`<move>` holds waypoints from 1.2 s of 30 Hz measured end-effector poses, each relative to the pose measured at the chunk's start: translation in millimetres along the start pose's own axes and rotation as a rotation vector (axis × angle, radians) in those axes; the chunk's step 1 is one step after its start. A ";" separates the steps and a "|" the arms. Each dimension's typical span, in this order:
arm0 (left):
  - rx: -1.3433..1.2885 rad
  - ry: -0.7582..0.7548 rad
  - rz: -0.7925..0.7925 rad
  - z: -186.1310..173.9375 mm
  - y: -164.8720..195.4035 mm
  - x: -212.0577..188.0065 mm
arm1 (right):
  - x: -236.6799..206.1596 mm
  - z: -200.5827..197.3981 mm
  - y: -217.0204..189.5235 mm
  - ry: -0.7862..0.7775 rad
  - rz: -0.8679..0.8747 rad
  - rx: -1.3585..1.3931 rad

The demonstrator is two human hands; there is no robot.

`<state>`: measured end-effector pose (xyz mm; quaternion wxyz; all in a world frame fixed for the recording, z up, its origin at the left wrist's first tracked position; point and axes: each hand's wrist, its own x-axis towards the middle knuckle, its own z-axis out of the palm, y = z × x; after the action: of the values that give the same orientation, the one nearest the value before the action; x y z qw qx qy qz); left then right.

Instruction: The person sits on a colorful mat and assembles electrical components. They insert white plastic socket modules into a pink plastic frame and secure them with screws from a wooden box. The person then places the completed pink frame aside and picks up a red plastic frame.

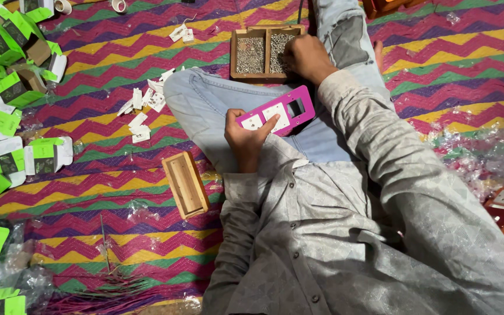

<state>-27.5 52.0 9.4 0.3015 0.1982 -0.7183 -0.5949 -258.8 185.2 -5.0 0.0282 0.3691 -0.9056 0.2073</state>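
- Your left hand (245,137) is closed around the near end of a pink switch plate (276,112): the thumb lies across its face, the other fingers curl under its edge.
- Your right hand (305,57) reaches forward into the right compartment of a small wooden tray (265,53); the fingertips press down among the screws (250,55), and you cannot tell from here whether they have pinched one.
- The switch plate is a flat, long rectangle of bright pink plastic, with white rocker pieces set in the end near your thumb and a dark square opening at the far end.
- It rests tilted across your lap, on the light blue jeans (205,102), with its free end pointing towards the tray and well short of your right hand.
- The tray has two compartments, both filled with small silver screws, and sits just beyond your knee.
- You sit on a woven mat (112,64) with zigzag bands of magenta, green and yellow.
- A narrow wooden box (186,184) lies beside your left thigh.
- White paper scraps (144,111) are scattered to the left; green and white cartons (4,64) pile along the left edge, and crumpled clear plastic wrappers (479,151) lie at the right.
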 end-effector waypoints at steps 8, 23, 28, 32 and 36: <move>0.022 -0.001 0.042 -2.0 0.1 0.4 | -1.8 -4.5 -0.1 0.037 -0.038 0.102; 0.013 -0.004 0.045 -2.9 1.0 0.2 | -4.2 0.0 -3.2 0.092 -0.144 0.076; -0.008 -0.008 0.031 -3.9 1.0 0.1 | -3.3 4.3 3.0 0.155 -0.060 0.104; 0.032 0.004 0.076 -3.6 0.3 0.9 | 0.6 4.2 4.1 0.203 0.020 0.285; 0.030 0.006 0.055 -2.8 -1.9 0.3 | -9.0 -8.8 1.6 0.293 0.087 0.568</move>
<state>-26.0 49.3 7.9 0.3168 0.1848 -0.7314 -0.5749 -254.3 195.6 0.7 0.0450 0.2896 -0.8126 0.5037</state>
